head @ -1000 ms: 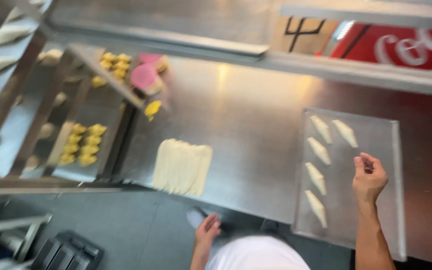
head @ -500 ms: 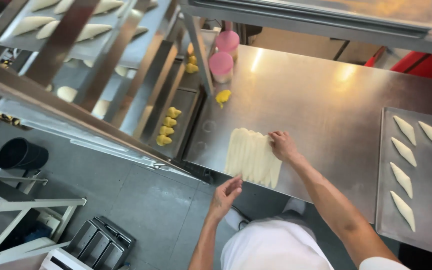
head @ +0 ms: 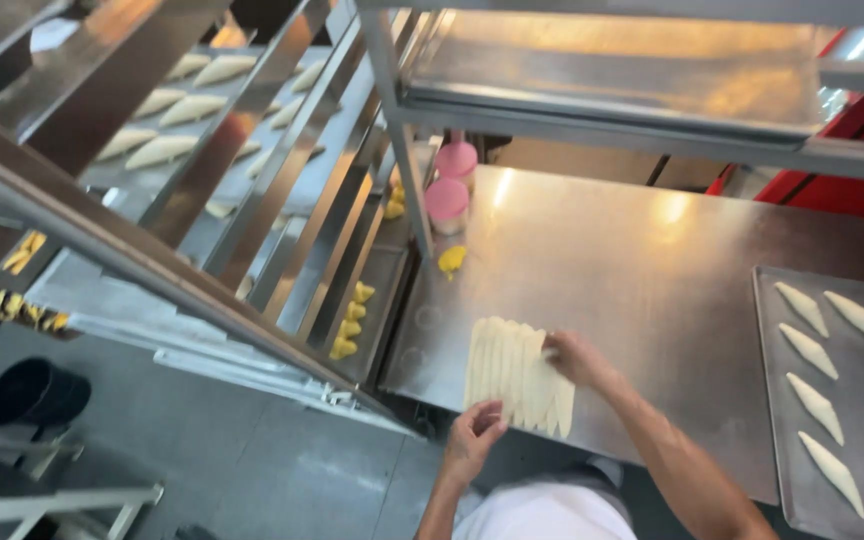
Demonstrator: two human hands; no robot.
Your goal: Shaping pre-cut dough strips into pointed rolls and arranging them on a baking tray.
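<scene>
The dough strips (head: 517,375), a fan of pale cut triangles, lie flat on the steel table (head: 632,270), close to its front edge. All places below are given rel. to this dough.

The right hand (head: 574,358) rests on the upper right edge of the dough, fingers bent down and touching the strips; if it really pinches one, I cannot tell. The left hand (head: 474,437) is at the lower left corner, fingers curled, tips at the edge of the nearest strip; the grip itself is hidden.

Behind the dough, further on the table, lies a small yellow piece (head: 451,259), and beyond it stand two pink-lidded cups (head: 448,200), one behind the other. Well to the right sits a grey baking tray (head: 782,440) with five shaped dough pieces (head: 816,350) in 2 rows. Left of the dough stands a metal rack (head: 252,190); its trays carry more pale shaped pieces, and lower ones small yellow items (head: 349,322).
</scene>
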